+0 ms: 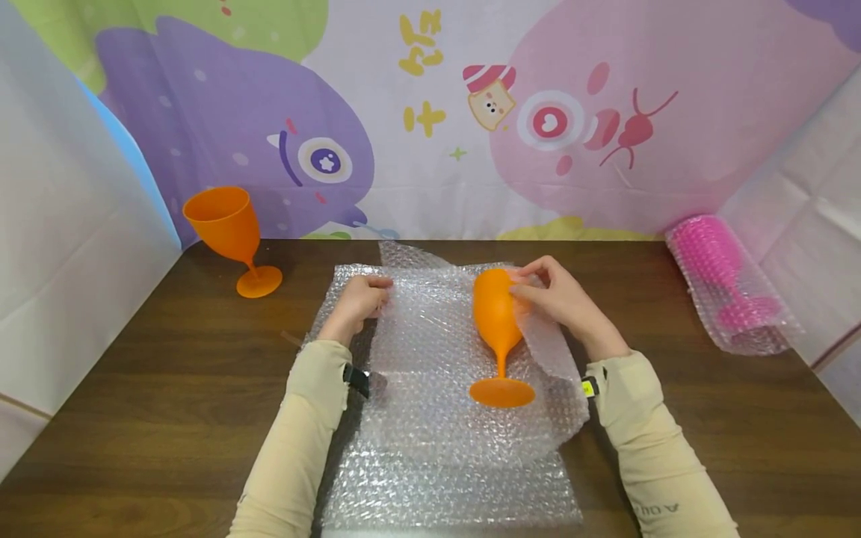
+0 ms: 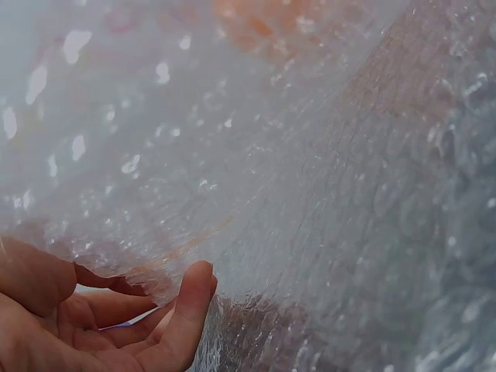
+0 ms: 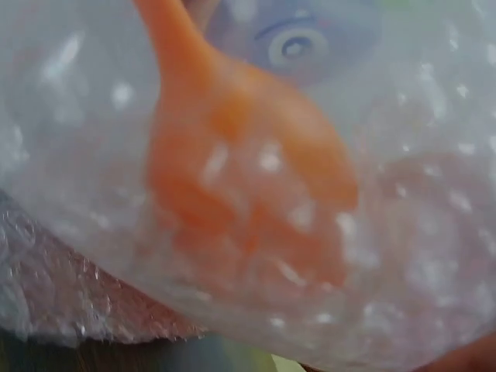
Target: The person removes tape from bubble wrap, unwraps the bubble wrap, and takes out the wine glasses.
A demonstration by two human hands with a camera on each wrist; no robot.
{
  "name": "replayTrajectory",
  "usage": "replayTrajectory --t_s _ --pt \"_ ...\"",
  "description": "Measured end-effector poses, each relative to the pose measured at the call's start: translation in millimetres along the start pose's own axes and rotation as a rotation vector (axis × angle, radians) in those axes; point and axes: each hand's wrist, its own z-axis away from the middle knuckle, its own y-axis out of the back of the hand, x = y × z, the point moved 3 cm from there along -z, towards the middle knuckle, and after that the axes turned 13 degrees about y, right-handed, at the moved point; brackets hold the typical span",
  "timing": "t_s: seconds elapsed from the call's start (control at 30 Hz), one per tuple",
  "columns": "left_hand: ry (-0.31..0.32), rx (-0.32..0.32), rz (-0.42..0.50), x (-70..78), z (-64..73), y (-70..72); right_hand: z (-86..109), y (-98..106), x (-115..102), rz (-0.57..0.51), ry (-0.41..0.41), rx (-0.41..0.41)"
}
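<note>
An orange plastic goblet (image 1: 496,310) lies on a raised sheet of bubble wrap (image 1: 424,351), its foot toward the person. My right hand (image 1: 561,295) pinches the sheet's right edge beside the bowl, with the thumb at the bowl's side. That edge folds partly over the goblet. Over at the sheet's left edge, my left hand (image 1: 359,302) pinches the wrap between thumb and fingers, also seen in the left wrist view. From the right wrist, the goblet's bowl (image 3: 256,170) shows blurred through the film, and the right fingers are mostly hidden.
A second orange goblet (image 1: 225,224) stands at the back left of the dark wooden table (image 1: 168,418). At the right lies a pink goblet (image 1: 713,254) wrapped in bubble wrap. More bubble wrap (image 1: 451,493) lies flat beneath the raised sheet. A printed cloth (image 1: 430,179) hangs behind.
</note>
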Motion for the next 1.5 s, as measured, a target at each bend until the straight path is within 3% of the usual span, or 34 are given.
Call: replayTrajectory --t_s 0.4,0.83,1.5 --pt "0.010 -0.002 -0.012 -0.2 -0.4 2.2 -1.2 6.5 2.9 -0.049 0.055 0.100" --pt "0.012 -0.004 -0.010 -1.4 -1.4 2.9 -2.1 15.8 9.9 0.007 0.077 0.130" --pt "0.023 -0.007 0.000 -2.9 -1.8 4.2 2.7 32.4 24.0 0.101 -0.019 0.088"
